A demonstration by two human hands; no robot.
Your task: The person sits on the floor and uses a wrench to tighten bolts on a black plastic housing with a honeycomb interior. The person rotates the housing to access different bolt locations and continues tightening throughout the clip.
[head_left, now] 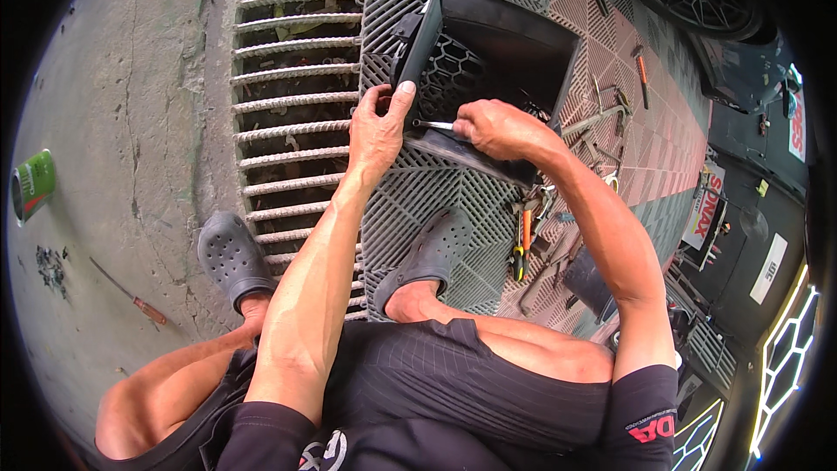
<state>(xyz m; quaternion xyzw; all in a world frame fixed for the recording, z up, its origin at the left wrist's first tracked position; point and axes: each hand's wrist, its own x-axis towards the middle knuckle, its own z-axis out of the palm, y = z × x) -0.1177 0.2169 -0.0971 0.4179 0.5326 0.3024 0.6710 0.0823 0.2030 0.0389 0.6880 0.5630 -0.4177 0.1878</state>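
On a grey plastic floor grid [436, 201] beside a steel drain grate [292, 105], a crouching person works on a black plastic housing [488, 61] with a honeycomb mesh face, which stands tilted on its lower edge just ahead of two grey clogs. The left hand [377, 131] is clamped on the housing's near left rim, thumb pressed up along the edge, while the right hand [493, 129] is closed around a slim metal tool [433, 125] whose tip meets the mesh near the lower left corner. The housing looks light for its bulk and fairly stiff along its frame, yet the thin mesh and bottom lip would probably flex or crack under a hard pry; the solid rim, where the left hand already grips, seems the safest place to hold. Its smooth black skin may slip in a sweaty palm. Pliers with orange grips [521, 249] and other hand tools lie scattered to the right, a screwdriver [131, 296] and green can [33, 183] well apart on the concrete at left.
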